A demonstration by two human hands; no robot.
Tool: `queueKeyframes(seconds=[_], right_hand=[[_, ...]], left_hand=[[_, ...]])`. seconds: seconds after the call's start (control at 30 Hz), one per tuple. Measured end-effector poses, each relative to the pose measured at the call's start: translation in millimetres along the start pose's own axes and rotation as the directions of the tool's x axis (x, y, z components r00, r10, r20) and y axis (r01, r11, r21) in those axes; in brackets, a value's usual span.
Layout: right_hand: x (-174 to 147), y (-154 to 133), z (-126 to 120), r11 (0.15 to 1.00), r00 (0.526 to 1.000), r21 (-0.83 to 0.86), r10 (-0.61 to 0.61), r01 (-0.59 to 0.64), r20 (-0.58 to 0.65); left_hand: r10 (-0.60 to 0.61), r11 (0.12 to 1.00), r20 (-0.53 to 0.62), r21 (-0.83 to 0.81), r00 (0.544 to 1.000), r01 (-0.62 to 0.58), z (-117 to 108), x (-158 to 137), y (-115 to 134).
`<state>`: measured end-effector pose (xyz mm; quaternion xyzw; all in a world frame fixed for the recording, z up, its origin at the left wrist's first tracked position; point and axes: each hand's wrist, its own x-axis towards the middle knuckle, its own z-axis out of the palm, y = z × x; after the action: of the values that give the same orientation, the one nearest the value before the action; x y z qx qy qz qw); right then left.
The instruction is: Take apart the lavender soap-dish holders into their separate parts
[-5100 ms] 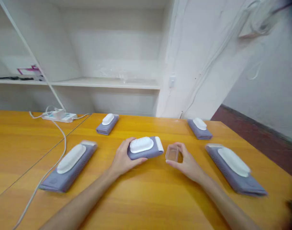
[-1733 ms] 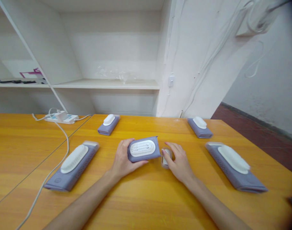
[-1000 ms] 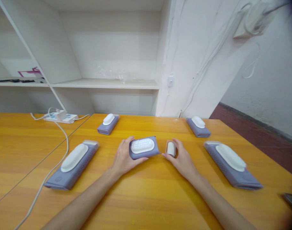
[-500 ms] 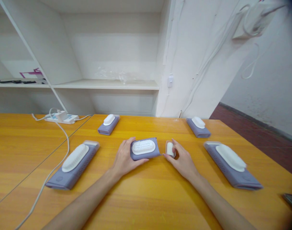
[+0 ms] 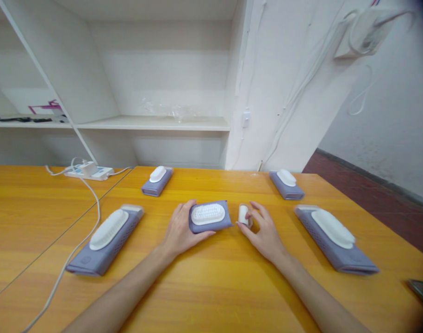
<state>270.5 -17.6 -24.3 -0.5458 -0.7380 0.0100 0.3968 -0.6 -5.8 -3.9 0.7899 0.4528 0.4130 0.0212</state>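
My left hand [image 5: 180,229] is closed around one end of a purple-grey case [image 5: 211,227] with a white oval bristle brush [image 5: 208,214] on its upper face. The case's right end faces a small clear-sided piece with a white rounded core [image 5: 243,214]. That small piece is between the thumb and fingers of my right hand [image 5: 263,229], a narrow gap away from the case. Some of the piece is hidden behind the fingers. Similar purple-grey cases with white oval brushes lie around my hands: one at left [image 5: 105,243], one at right [image 5: 336,238].
Two more such cases lie at the back, one left [image 5: 157,180] and one right [image 5: 287,184]. A power strip [image 5: 98,173] sits at the back left, its white cable [image 5: 98,203] running across the wooden table [image 5: 211,286]. White shelves [image 5: 156,122] stand behind.
My right fingers have loosened and shifted slightly on the small piece, which has moved a little to the left. My left hand and the case look nearly unchanged.
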Motion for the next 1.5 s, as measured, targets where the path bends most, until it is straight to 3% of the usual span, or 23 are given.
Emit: queueKeyframes(seconds=[0.47, 0.73, 1.2, 1.5], right_hand=[[0.2, -2.2, -0.7, 0.988, 0.995, -0.126, -0.091, 0.094, 0.027], [1.8, -5.0, -2.2, 0.991, 0.998, -0.131, -0.046, 0.041, -0.034], [3.1, -6.0, -3.5, 0.994, 0.999, -0.106, -0.036, 0.034, -0.021], [2.1, -6.5, -3.7, 0.985, 0.994, -0.146, -0.085, 0.094, 0.065]], left_hand=[[-0.005, 1.000, 0.002, -0.010, 1.000, 0.005, 0.4, 0.2, -0.2], [0.003, 1.000, -0.004, 0.000, 1.000, -0.003, 0.3, -0.3, -0.2], [0.002, 1.000, 0.007, 0.003, 1.000, -0.002, 0.3, 0.2, -0.1], [0.015, 1.000, 0.002, -0.001, 1.000, -0.015, -0.9, -0.4, 1.1]])
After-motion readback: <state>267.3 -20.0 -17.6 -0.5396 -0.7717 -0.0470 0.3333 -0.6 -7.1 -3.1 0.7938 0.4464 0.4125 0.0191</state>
